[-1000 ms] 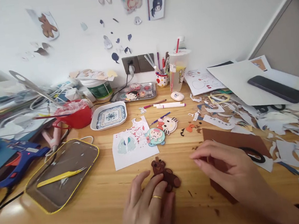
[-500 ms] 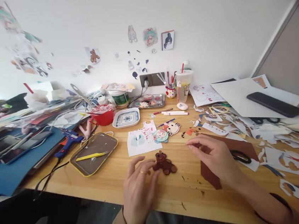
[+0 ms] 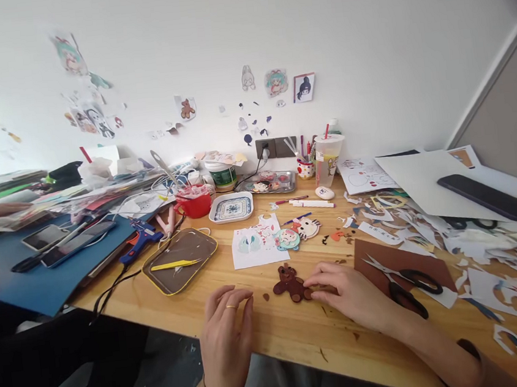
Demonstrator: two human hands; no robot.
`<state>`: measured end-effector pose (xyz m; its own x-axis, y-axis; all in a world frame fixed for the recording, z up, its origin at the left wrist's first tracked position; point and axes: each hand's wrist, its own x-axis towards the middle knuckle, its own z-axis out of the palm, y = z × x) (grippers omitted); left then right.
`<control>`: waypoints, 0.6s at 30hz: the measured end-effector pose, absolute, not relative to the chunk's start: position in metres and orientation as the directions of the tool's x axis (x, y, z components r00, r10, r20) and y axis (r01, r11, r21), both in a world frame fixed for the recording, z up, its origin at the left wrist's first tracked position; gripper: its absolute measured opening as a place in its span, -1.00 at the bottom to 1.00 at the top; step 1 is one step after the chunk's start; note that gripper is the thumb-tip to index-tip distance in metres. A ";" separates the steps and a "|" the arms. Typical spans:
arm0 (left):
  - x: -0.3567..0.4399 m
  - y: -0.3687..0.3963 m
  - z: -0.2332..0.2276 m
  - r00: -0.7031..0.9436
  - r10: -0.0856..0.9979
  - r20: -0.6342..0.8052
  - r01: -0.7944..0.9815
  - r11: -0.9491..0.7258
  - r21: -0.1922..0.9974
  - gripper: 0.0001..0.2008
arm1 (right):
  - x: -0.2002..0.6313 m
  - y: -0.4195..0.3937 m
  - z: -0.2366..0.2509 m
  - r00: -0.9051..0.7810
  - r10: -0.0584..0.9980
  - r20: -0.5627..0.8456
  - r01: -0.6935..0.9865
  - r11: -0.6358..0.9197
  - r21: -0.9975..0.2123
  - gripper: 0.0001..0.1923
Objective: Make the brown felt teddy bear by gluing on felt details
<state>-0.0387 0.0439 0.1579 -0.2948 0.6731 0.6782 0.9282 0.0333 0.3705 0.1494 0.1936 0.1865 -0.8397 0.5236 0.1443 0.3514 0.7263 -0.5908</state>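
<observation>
Brown bear: dark-brown, flat bear-shaped cutout [image 3: 291,285] lies on the wooden table [image 3: 231,281], between my hands, nearer the right.
Bear's state: head, body, limbs and a lighter foot pad are together; it looks mostly built.
Loose piece: small brown rounded piece [image 3: 266,297] lies apart, just off the bear on my left-hand side. Not attached; can't tell whether it belongs.
Right hand: my right hand [image 3: 342,289] has thumb and fingertips at the bear's foot edge. Can't tell if I'm pinching it or only touching.
Left hand: my left hand [image 3: 226,326] is loosely curled, nothing visible in it, apart from the bear.
Scissors: black-handled metal scissors [image 3: 404,275] lie partly on the brown rectangular sheet [image 3: 363,255], beyond my right wrist, not in use.
Yellow tweezers: slim yellow tweezers [image 3: 176,264] lie on the brown, yellow-rimmed tray [image 3: 185,242], untouched.
Other cutouts: round turquoise-haired head [image 3: 286,238] and white cat head [image 3: 307,228] look finished.
</observation>
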 end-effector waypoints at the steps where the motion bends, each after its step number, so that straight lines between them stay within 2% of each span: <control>1: -0.039 0.044 0.158 -0.294 0.671 0.680 0.929 0.035 0.368 -0.87 | 0.149 0.193 0.187 -0.842 0.521 0.140 0.353 0.728 -0.588 -0.82; 14: -0.040 0.037 0.161 -0.322 0.654 0.685 0.913 0.024 0.406 -0.86 | 0.144 0.191 0.191 -0.826 0.550 0.123 0.373 0.698 -0.611 -0.89; 16: -0.033 0.036 0.166 -0.347 0.657 0.669 0.884 -0.010 0.468 -0.87 | 0.145 0.190 0.196 -0.809 0.574 0.129 0.383 0.680 -0.625 -0.89; 18: -0.018 0.033 0.170 -0.392 0.686 0.613 0.800 -0.075 0.595 -0.88 | 0.149 0.181 0.204 -0.790 0.598 0.136 0.390 0.661 -0.641 -0.90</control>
